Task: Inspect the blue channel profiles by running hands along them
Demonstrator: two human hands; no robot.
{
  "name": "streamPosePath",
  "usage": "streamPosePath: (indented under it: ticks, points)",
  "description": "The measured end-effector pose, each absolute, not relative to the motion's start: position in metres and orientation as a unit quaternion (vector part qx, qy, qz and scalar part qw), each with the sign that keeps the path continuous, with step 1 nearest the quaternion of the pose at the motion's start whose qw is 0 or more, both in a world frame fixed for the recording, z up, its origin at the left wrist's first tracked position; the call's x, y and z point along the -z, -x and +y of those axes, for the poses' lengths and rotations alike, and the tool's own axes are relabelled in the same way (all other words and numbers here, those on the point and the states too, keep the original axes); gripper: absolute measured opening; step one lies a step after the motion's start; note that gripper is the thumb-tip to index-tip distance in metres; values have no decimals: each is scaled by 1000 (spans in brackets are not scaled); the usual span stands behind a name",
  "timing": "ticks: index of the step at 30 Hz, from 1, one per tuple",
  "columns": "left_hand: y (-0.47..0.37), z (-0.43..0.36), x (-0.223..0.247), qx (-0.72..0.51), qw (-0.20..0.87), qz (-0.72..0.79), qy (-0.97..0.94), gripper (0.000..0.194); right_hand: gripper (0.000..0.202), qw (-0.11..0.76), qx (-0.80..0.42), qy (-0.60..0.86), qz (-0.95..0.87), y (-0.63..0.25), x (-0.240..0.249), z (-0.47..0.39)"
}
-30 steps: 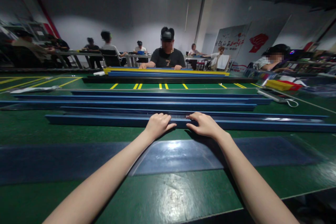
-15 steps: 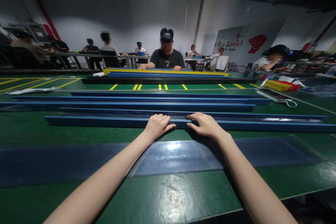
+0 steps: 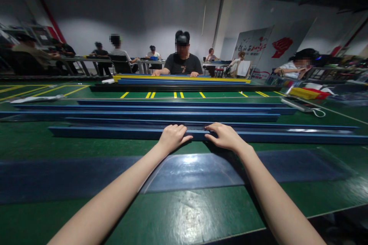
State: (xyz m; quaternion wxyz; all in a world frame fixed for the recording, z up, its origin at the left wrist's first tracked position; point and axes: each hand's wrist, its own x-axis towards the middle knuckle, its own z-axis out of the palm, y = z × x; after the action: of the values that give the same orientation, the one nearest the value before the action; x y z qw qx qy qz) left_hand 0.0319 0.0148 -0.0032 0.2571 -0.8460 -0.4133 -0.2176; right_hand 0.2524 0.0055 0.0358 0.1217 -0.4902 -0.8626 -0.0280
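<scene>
A long blue channel strip [image 3: 109,133] with raised edges lies crosswise on the green table in front of me. My left hand [image 3: 173,138] rests over its near wall, fingers inside the channel and thumb on the near side. A short gap to the right, my right hand [image 3: 223,135] holds the same wall between its thumb and fingers. The fingertips of both hands are partly hidden inside the channel. Below my wrists, a flat clear plastic sheet [image 3: 189,174] lies along the table.
More blue strips [image 3: 143,115] lie parallel just beyond. Farther off are a black strip [image 3: 184,89] and yellow strips [image 3: 184,78], with a seated person [image 3: 184,61] behind them. A phone-like device [image 3: 301,105] with a white cord and a yellow bag [image 3: 304,93] sit at right.
My hands and the blue strip look the same as before. At the far right, a seated person has shifted their head and arms slightly.
</scene>
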Motion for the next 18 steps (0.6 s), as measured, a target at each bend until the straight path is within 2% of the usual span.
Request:
streamPosePath:
  ticks: [18]
  points:
    - [-32, 14, 3, 221, 259, -412, 845, 36, 33, 112, 38, 497, -860, -253, -38, 5]
